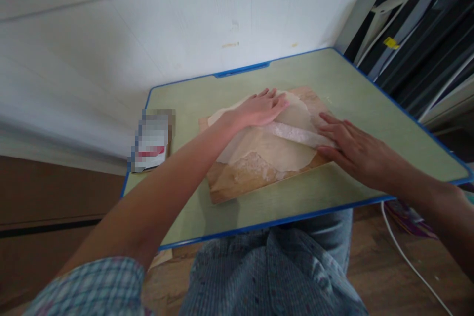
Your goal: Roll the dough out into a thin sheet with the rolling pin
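A wide, thin sheet of dough (292, 155) lies on a wooden board (225, 185), reaching past part of the board's far left edge. Across the dough runs a pale, flour-dusted rolling pin (296, 134), its left end hidden under my left hand and wrist. My left hand (261, 108) rests flat on the dough's far half, fingers stretched out and slightly apart. At the pin's right end is my right hand (350, 145), with the thumb on the near side and the fingers on the far side. Loose flour (252, 165) is scattered near the board's front edge.
The board sits on a pale green table (381, 148) with a blue rim. A blurred packet (151, 138) stands at its left edge. Behind is a white wall (207, 24). Dark folded frames (414, 34) lean at the right. A white cable (403, 256) runs over the floor.
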Demonstrator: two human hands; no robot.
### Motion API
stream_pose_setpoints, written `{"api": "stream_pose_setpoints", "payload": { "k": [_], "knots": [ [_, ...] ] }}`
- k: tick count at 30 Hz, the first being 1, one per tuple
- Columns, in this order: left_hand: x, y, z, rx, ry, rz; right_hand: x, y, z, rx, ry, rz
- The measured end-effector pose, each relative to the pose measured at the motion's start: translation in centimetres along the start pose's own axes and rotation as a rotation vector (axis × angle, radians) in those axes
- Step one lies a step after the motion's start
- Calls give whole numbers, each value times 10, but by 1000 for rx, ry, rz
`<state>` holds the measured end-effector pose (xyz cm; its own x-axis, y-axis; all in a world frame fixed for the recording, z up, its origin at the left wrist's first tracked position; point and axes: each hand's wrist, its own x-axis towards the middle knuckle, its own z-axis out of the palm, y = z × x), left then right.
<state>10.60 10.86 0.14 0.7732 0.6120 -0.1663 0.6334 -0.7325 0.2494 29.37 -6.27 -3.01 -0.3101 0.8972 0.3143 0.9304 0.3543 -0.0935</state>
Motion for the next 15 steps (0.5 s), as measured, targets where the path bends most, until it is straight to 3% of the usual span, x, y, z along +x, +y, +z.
{"api": "stream_pose_setpoints", "payload": {
  "k": [4, 8, 12, 15],
  "knots": [
    [11, -5, 3, -80, 96, -98, -3, -7, 6, 23, -13, 115],
    [5, 1, 2, -22, 85, -176, -11, -35, 5, -41, 59, 136],
    [-4, 4, 4, 21, 48, -158, -17, -70, 2, -155, 83, 208],
    [-9, 0, 8, 33, 104, -78, -19, -91, 1, -225, 89, 242]
  ]
}}
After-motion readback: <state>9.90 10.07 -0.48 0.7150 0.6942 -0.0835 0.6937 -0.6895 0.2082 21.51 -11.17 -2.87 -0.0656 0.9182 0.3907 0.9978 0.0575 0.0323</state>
